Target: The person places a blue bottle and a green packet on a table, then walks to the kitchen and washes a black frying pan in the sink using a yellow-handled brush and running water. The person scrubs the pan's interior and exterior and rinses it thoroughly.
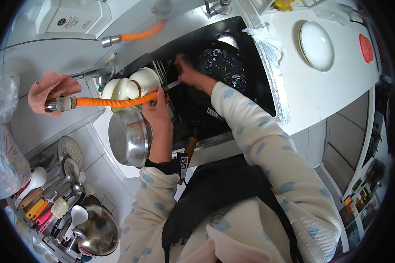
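Observation:
My left hand (158,108) is closed around the free end of an orange flexible faucet hose (115,102), over the left side of the black sink (263,88). My right hand (189,74) is blurred and sits just beyond the hose's tip, over a dark pan (223,69) with wet, shiny patches. Whether its fingers hold anything cannot be told. White bowls (146,79) stand left of the hands, partly behind the hose. A steel pot (126,138) lies beside my left wrist.
A pink cloth (54,92) hangs on the faucet. Stacked white plates (317,46), a red strainer-like item (366,48) and a crumpled white cloth (266,36) lie on the right counter. Ladles and a steel wok lid (100,230) hang at lower left. A white jug (72,18) stands at upper left.

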A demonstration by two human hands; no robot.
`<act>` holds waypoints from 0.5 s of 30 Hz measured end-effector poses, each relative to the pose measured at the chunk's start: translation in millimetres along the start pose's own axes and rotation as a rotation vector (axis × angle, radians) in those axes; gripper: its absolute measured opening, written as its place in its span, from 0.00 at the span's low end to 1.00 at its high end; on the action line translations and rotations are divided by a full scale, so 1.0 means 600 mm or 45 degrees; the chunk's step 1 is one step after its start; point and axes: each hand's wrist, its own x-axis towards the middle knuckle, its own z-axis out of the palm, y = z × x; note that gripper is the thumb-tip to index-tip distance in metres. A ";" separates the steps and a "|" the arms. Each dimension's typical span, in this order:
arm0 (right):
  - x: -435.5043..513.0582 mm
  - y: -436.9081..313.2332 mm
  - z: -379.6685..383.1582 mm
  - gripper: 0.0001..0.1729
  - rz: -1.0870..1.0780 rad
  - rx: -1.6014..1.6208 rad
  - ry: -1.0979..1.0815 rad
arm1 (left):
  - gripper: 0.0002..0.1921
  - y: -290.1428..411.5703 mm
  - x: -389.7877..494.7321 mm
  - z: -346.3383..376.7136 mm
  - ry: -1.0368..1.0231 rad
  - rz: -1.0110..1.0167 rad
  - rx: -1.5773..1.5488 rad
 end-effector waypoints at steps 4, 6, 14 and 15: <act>0.004 -0.004 0.025 0.36 -0.054 0.216 0.159 | 0.08 -0.004 -0.003 -0.001 0.035 0.001 -0.029; -0.061 -0.036 0.044 0.39 -0.096 0.255 -0.243 | 0.07 -0.002 -0.010 -0.002 0.036 -0.010 -0.047; -0.148 -0.112 0.016 0.36 0.189 0.057 -0.702 | 0.07 -0.003 -0.033 -0.009 0.066 0.043 0.030; -0.103 -0.110 0.025 0.35 0.060 0.168 -0.452 | 0.07 -0.005 -0.032 -0.010 0.082 0.050 0.037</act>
